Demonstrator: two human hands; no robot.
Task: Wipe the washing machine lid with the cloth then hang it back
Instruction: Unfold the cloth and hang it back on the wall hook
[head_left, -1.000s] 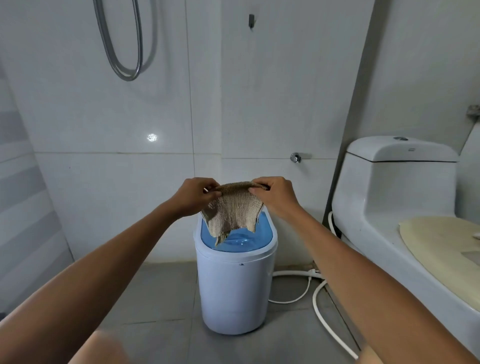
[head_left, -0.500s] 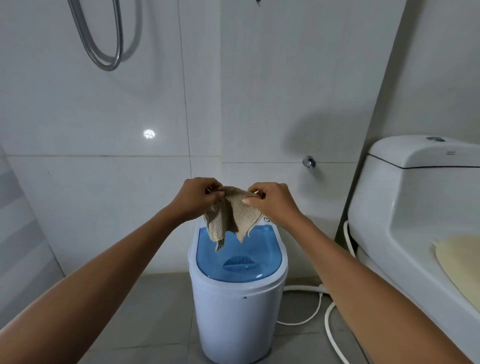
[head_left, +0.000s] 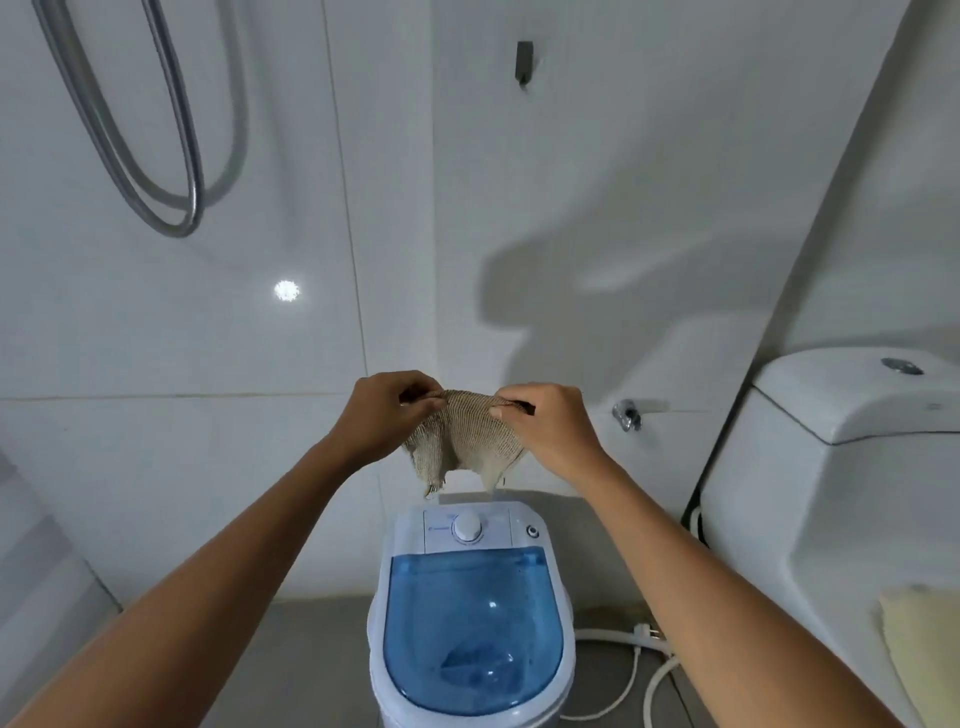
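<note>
Holding the cloth (head_left: 464, 440) up by its top edge, you've got both hands on it — left hand (head_left: 387, 413) pinching one corner, right hand (head_left: 548, 423) pinching the other, fingers curled tight on the fabric in both grips. The cloth hangs in the air in front of the white wall tiles, just above and behind the washing machine's control panel (head_left: 470, 529), not touching anything. The blue lid (head_left: 470, 618) sits shut below, and honestly I can't tell from here whether it's been wiped; it looks shiny but that proves nothing. My guess is you're either spreading the cloth out to start wiping or lining it up for the hang-back. The hook (head_left: 523, 62) is well above your hands on the wall, bare right now — so the hanging part is definitely not done. If the wipe's finished, all that's left is lifting the cloth up and looping it over that hook.
</note>
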